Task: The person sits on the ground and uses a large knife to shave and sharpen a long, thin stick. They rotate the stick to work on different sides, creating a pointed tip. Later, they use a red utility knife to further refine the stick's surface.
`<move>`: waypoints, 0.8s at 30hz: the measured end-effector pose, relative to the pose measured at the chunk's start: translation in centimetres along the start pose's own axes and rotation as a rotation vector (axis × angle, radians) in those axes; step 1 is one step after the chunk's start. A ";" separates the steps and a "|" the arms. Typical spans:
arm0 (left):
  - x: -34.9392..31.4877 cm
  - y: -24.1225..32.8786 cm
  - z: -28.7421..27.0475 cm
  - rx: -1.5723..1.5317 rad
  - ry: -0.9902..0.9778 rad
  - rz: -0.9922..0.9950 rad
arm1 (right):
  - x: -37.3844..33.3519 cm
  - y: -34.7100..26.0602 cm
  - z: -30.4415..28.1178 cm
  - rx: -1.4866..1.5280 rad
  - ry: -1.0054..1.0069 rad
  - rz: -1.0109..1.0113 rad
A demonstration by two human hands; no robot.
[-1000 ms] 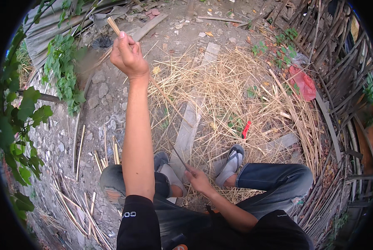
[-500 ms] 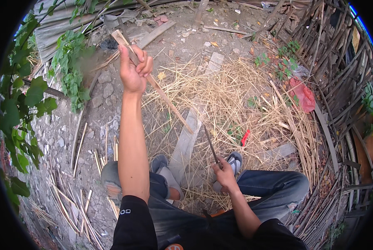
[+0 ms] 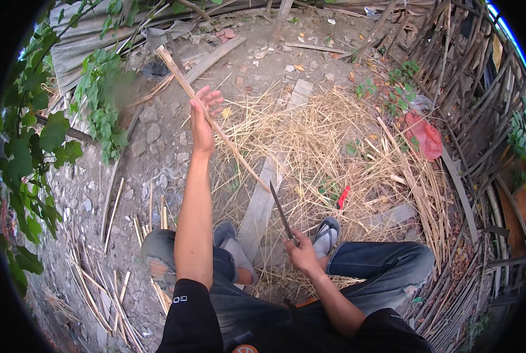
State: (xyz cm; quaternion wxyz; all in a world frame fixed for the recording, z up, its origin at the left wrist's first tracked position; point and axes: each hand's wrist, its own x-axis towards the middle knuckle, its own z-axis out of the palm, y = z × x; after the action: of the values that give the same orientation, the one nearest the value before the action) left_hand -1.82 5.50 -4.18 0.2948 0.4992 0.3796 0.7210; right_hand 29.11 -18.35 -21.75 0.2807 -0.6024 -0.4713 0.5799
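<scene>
My left hand (image 3: pixel 203 128) is raised at the left with a long, pale wooden strip (image 3: pixel 237 153) lying in the crook of its thumb. Its fingers are loosely stretched out beside the strip. The strip slants down to the right, its lower end at a grey board (image 3: pixel 257 207) on the ground. Closed around the handle of a long dark knife (image 3: pixel 281 210), my right hand (image 3: pixel 303 253) is held low between my knees. The knife's tip points up and away, close to the strip's lower end.
Thin straw-like shavings (image 3: pixel 310 147) cover the ground ahead. A small red object (image 3: pixel 343 197) lies among them. Long strips (image 3: pixel 413 167) and a red plastic bag (image 3: pixel 424 136) are at the right, by a fence of sticks (image 3: pixel 451 76). Leafy plants (image 3: pixel 98 100) and stones (image 3: pixel 151 129) are at the left.
My left hand has moved slightly right and lower on the strip, and its fingers have unfolded. My right hand has shifted left, bringing the knife tip to the strip's lower end.
</scene>
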 end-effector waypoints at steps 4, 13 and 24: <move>-4.3 -6.9 -1.3 0.290 0.082 -0.101 | -0.3 -0.9 -0.2 0.004 -0.002 0.045; -12.9 -13.7 -2.4 0.629 -0.113 -0.229 | 0.2 -0.3 -0.2 0.106 -0.005 0.085; -11.9 -12.6 -0.5 0.784 -0.224 -0.064 | 0.0 -0.6 -0.3 0.218 -0.003 0.110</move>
State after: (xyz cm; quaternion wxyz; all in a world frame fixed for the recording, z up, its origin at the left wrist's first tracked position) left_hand 2.17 2.63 -20.78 0.1442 0.6371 0.6065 0.4532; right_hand 29.30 -18.09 -21.16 0.3116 -0.5926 -0.3720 0.6429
